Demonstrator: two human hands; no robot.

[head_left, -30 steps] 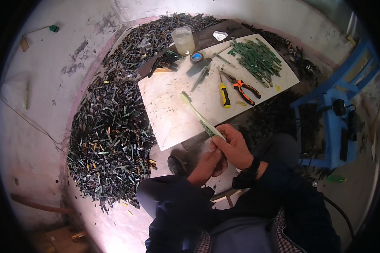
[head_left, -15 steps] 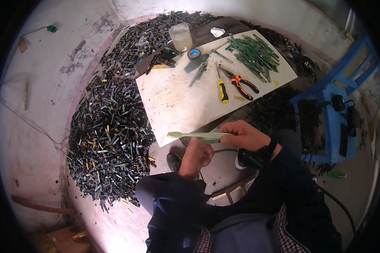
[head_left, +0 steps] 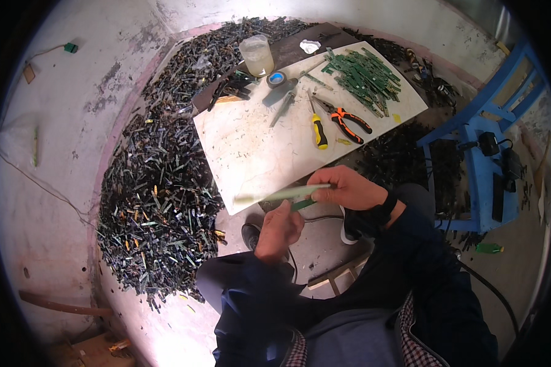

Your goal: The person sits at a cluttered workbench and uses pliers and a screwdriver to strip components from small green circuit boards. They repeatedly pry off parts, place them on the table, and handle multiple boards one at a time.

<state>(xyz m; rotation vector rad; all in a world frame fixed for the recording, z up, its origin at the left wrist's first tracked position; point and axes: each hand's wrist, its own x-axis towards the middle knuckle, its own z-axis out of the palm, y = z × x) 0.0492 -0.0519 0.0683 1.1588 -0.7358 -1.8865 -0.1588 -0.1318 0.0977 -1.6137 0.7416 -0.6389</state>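
Observation:
My right hand [head_left: 352, 192] is closed on the handle of a pale green toothbrush [head_left: 278, 196], whose head points left and is smeared by motion. Just under the brush is a narrow green circuit-board strip [head_left: 302, 204]. Its near end sits at the closed fingers of my left hand [head_left: 279, 231], and its other end runs toward the right-hand fingers. Whether the bristles touch the strip cannot be made out. Both hands are in front of the near edge of a white board [head_left: 239, 147].
On the board lie a pile of green strips [head_left: 364, 79], orange-black pliers [head_left: 351, 125], a yellow-black screwdriver [head_left: 319, 131] and a blue tape roll [head_left: 277, 79]. Behind stands a cup of cloudy liquid [head_left: 257, 58]. Dark scrap strips [head_left: 159, 214] heap at left; a blue chair [head_left: 477, 171] stands right.
The toothbrush has tilted, its head a little lower and further left. My right hand has moved slightly left and up. My left hand keeps nearly the same place.

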